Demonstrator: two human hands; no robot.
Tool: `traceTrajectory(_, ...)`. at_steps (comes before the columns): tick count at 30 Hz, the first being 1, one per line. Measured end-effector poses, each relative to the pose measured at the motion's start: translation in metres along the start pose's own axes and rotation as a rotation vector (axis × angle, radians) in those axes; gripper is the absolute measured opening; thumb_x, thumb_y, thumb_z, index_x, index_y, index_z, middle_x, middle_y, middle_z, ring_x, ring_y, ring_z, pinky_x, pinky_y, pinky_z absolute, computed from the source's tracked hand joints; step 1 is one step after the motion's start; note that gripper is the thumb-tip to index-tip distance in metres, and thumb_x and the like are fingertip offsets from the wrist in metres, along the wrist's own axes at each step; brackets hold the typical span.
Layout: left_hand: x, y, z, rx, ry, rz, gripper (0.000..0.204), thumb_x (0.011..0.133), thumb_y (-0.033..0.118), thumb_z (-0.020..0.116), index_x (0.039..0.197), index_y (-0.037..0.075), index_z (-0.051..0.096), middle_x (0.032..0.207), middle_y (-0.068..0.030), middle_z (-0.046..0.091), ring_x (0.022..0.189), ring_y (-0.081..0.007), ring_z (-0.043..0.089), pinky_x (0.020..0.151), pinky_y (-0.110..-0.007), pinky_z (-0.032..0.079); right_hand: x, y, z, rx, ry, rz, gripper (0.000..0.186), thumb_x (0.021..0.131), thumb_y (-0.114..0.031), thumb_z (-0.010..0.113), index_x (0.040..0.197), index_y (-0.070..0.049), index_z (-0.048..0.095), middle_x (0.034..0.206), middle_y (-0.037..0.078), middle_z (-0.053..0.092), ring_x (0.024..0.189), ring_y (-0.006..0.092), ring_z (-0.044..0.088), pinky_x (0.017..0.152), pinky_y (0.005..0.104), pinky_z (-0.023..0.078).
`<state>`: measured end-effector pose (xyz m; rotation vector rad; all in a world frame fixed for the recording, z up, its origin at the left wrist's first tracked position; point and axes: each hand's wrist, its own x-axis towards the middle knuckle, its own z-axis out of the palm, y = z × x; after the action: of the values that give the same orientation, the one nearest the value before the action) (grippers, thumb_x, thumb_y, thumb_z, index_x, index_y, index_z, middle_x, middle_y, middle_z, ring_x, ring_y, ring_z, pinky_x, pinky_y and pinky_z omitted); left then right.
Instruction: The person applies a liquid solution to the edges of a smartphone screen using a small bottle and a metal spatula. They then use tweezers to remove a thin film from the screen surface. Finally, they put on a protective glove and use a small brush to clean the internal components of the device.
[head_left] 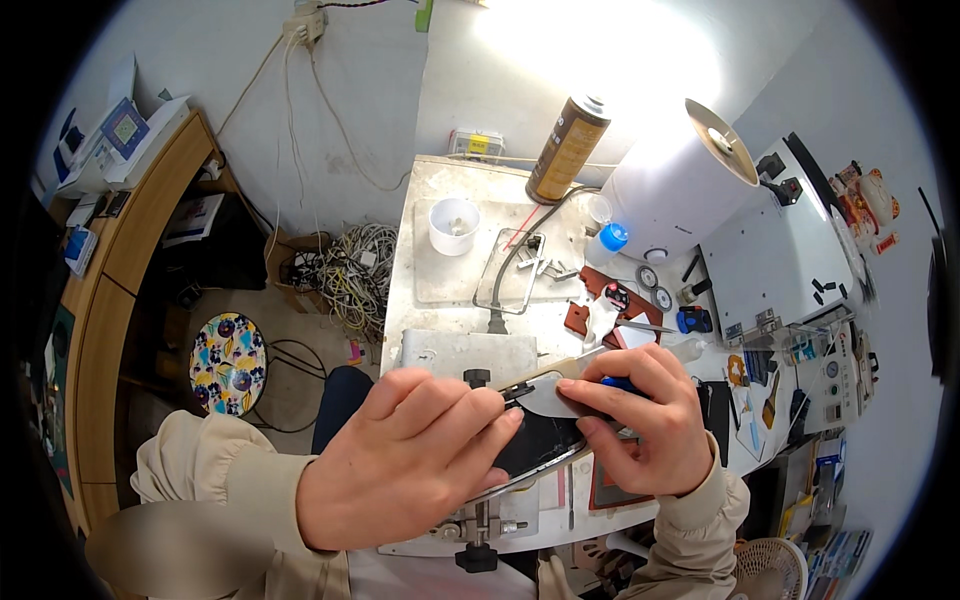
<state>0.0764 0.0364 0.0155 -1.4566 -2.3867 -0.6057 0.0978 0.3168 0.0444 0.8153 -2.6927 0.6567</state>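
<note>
A phone [540, 448] with a dark face and metal rim lies tilted in a clamp holder with black knobs [476, 557]. My left hand [415, 455] is closed over the phone's left side, its fingertips pinched at a small black piece [516, 393] whose kind is unclear. Between the thumb and fingers of my right hand [650, 415] is a thin, rounded grey pry blade [556, 398], its flat end over the phone's upper part. Something blue [622, 384] shows behind my right fingers, mostly hidden.
Beyond the phone stand a white cup [454, 226], a tall spray can [568, 150] and a white cylindrical appliance [665, 190]. A cable [497, 290] crosses the worktop. A blue-capped bottle [608, 238] and small tools sit to the right. At far left is a patterned stool [228, 365].
</note>
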Motion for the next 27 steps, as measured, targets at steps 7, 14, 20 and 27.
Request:
traceTrajectory(7, 0.0003, 0.0019, -0.0029, 0.002, -0.009, -0.027, 0.063, 0.076, 0.040, 0.084, 0.128, 0.007, 0.075, 0.115, -0.0025, 0.055, 0.107, -0.0248, 0.050, 0.098, -0.044, 0.038, -0.0008, 0.0001, 0.0009, -0.002, -0.001, 0.001, 0.036, 0.076, -0.003, 0.080, 0.112, -0.007, 0.082, 0.106, 0.004, 0.071, 0.089, 0.0239, 0.065, 0.078, 0.0378, 0.049)
traceTrajectory(14, -0.0019, 0.0023, -0.0001, 0.079, -0.004, -0.017, 0.060, 0.078, 0.045, 0.081, 0.126, 0.010, 0.077, 0.117, -0.0008, 0.057, 0.110, -0.0220, 0.050, 0.102, -0.044, 0.037, -0.0012, 0.0010, 0.0014, -0.009, -0.011, -0.009, 0.042, 0.073, -0.003, 0.080, 0.115, -0.008, 0.082, 0.109, 0.004, 0.072, 0.089, 0.0238, 0.065, 0.079, 0.0377, 0.050)
traceTrajectory(20, -0.0024, 0.0023, -0.0008, 0.105, -0.006, -0.010, 0.058, 0.080, 0.047, 0.079, 0.126, 0.011, 0.077, 0.118, -0.0007, 0.058, 0.111, -0.0216, 0.050, 0.104, -0.044, 0.036, -0.0027, 0.0020, 0.0029, 0.040, -0.020, -0.007, 0.042, 0.073, -0.002, 0.080, 0.115, -0.008, 0.082, 0.109, 0.005, 0.071, 0.089, 0.0239, 0.065, 0.080, 0.0377, 0.050)
traceTrajectory(27, -0.0026, 0.0017, -0.0023, 0.100, -0.008, -0.011, 0.056, 0.084, 0.048, 0.077, 0.126, 0.011, 0.077, 0.118, -0.0007, 0.059, 0.111, -0.0209, 0.051, 0.106, -0.043, 0.035, -0.0018, -0.0023, 0.0001, -0.010, -0.015, 0.006, 0.042, 0.073, -0.003, 0.080, 0.114, -0.009, 0.083, 0.108, 0.004, 0.072, 0.088, 0.0237, 0.065, 0.079, 0.0380, 0.049)
